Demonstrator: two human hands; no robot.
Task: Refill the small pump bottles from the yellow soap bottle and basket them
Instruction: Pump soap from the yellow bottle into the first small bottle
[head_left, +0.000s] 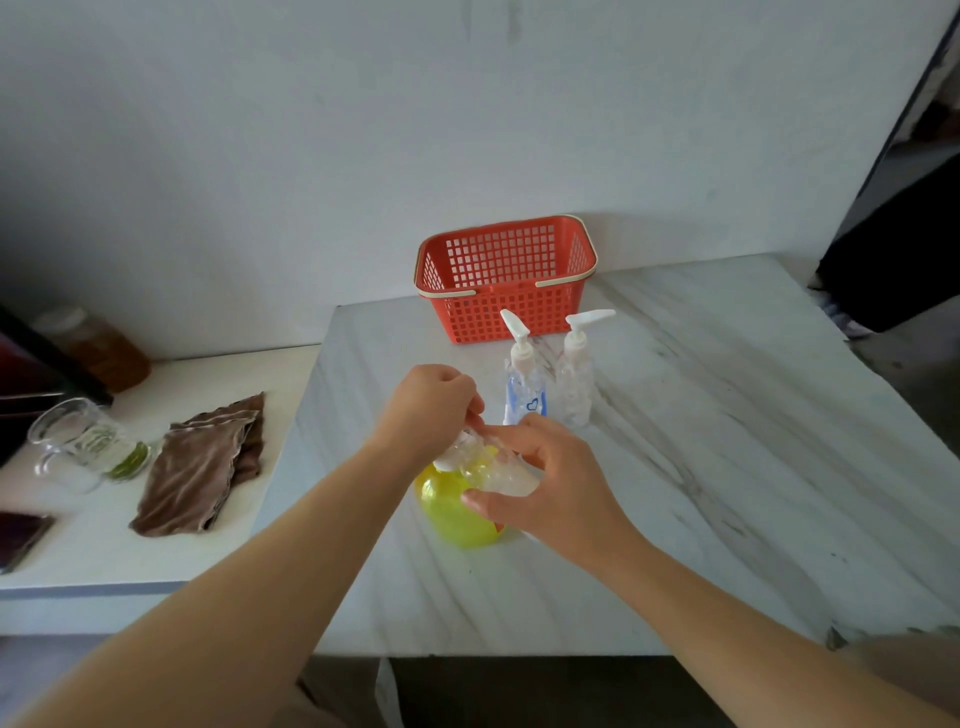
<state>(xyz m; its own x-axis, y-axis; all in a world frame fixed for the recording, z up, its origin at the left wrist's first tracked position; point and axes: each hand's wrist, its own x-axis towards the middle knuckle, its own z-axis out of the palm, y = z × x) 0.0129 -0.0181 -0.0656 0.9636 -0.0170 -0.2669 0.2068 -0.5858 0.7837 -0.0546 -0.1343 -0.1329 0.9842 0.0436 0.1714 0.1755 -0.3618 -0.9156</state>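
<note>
Far left: a dark flat object (21, 538) lies at the edge of a white side counter (156, 561), near a glass mug (78, 441) and, further back, an amber-filled jar (98, 348).
Cloth: a rumpled brown cloth (205, 467) rests on the same counter, just beside the marble table (727, 467).
Left hand: the left hand (428, 410) reaches in over the table, its fingers curled tight round the top end of a small clear bottle (501, 470); blur hides exactly what they pinch.
Soap: the yellow soap bottle (452, 512) stands on the table directly beneath both hands, partly covered by them.
Small bottle: it is held tilted, almost on its side, above the yellow bottle.
Basket: a red basket (498, 317) sits at the back of the table against the wall.
Right hand: the right hand (556, 488) wraps thumb and fingers round the small bottle's body.
Waiting bottles: a blue-labelled pump bottle (524, 374) and a plain pump bottle (576, 374) stand upright side by side just in front of the basket.
</note>
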